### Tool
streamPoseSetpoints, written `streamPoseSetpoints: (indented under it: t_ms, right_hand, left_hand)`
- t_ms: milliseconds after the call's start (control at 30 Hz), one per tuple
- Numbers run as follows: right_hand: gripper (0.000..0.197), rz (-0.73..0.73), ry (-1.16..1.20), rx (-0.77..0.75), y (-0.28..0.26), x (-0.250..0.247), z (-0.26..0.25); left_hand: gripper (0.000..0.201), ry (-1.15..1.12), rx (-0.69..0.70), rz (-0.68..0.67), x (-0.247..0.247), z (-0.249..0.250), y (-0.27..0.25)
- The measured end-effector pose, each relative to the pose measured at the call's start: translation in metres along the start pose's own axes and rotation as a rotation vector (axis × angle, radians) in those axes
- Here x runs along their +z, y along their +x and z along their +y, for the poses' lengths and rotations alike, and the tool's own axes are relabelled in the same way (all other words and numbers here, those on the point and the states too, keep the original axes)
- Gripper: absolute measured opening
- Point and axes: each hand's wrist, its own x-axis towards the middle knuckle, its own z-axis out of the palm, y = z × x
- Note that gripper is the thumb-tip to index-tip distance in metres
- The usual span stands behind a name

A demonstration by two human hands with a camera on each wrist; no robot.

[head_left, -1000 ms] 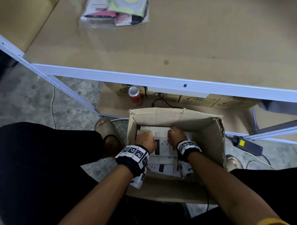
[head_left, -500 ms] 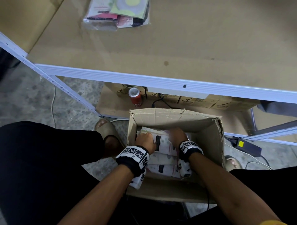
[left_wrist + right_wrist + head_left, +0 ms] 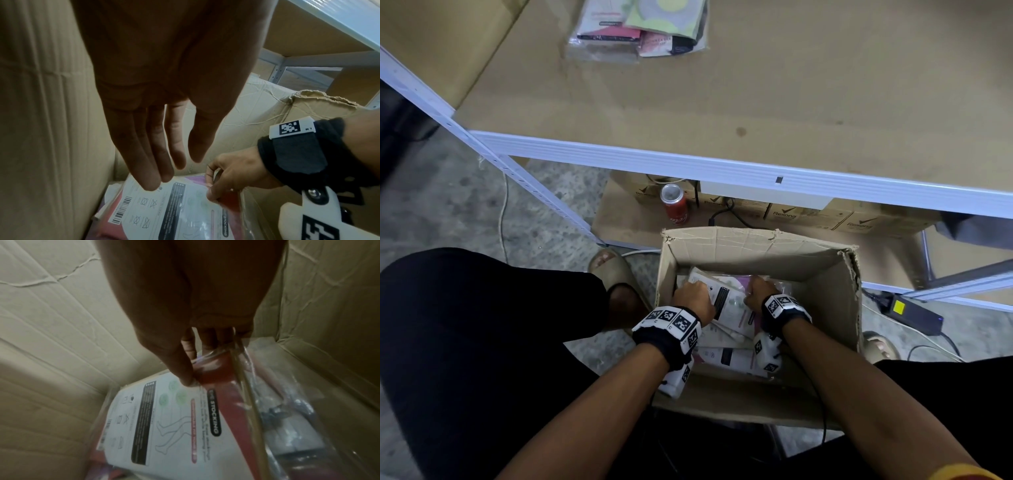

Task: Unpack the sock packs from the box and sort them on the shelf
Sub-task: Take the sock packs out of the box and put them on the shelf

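An open cardboard box (image 3: 756, 246) stands on the floor between my feet, with several sock packs inside. The top sock pack (image 3: 732, 303) is a clear bag with a white printed card and pink-red contents, lying tilted. My right hand (image 3: 756, 291) pinches its right plastic edge, thumb against fingers (image 3: 191, 369). My left hand (image 3: 693, 298) has straight fingers (image 3: 156, 178) whose tips touch the card's left part (image 3: 164, 211). More packs lie under it (image 3: 729, 358). On the shelf board (image 3: 791, 85), other sock packs (image 3: 640, 27) lie at the far left.
The shelf's white front rail (image 3: 722, 168) runs above the box. Below it are a red can (image 3: 674, 205), low cartons (image 3: 784, 214) and cables. A black power adapter (image 3: 911, 311) lies on the floor at the right. Sandalled feet (image 3: 609, 270) flank the box.
My right hand has taken hold of the top pack's right edge and raised it, so the pack tilts and shows pink. My left hand stays on its left part.
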Motion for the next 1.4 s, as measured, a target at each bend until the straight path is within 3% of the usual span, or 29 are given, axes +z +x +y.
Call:
streamPoseSetpoints:
  t_ms: [333, 467, 600, 667, 800, 867, 933, 1000, 1233, 1400]
  right_hand:
    - [0.035, -0.116, -0.021, 0.026, -0.007, 0.005, -0.005]
    - [0.008, -0.159, -0.028, -0.008, -0.012, -0.004, -0.006]
    - [0.01, -0.182, -0.027, -0.012, -0.018, -0.016, 0.002]
    - [0.023, -0.173, -0.079, -0.015, -0.021, -0.024, 0.005]
    - [0.011, -0.128, -0.151, -0.036, -0.028, -0.034, 0.009]
    - [0.024, -0.088, -0.165, -0.038, -0.03, -0.034, 0.012]
    - [0.004, -0.056, -0.168, -0.058, -0.034, -0.034, 0.014]
    - [0.019, -0.044, -0.189, -0.08, -0.032, -0.03, 0.019]
    - [0.02, 0.056, -0.14, -0.081, -0.048, -0.03, 0.032]
    - [0.03, 0.004, -0.115, -0.074, -0.062, -0.029, 0.035]
  left_hand:
    - [0.021, -0.017, -0.013, -0.023, 0.005, -0.004, 0.007]
    - [0.027, -0.027, -0.018, -0.028, 0.005, -0.003, 0.013]
    - [0.027, -0.02, -0.035, -0.04, 0.009, 0.0, 0.019]
    - [0.028, 0.005, -0.047, -0.053, 0.012, 0.0, 0.023]
    - [0.026, 0.04, -0.062, -0.056, 0.02, 0.001, 0.03]
    - [0.031, 0.037, -0.059, -0.06, 0.026, 0.0, 0.035]
    - [0.035, 0.035, -0.061, -0.069, 0.029, -0.001, 0.04]
    - [0.037, 0.02, -0.065, -0.076, 0.032, -0.003, 0.045]
    - [0.03, -0.04, -0.081, -0.019, 0.027, 0.0, 0.064]
    - [0.026, -0.055, -0.02, 0.021, 0.02, 0.009, 0.082]
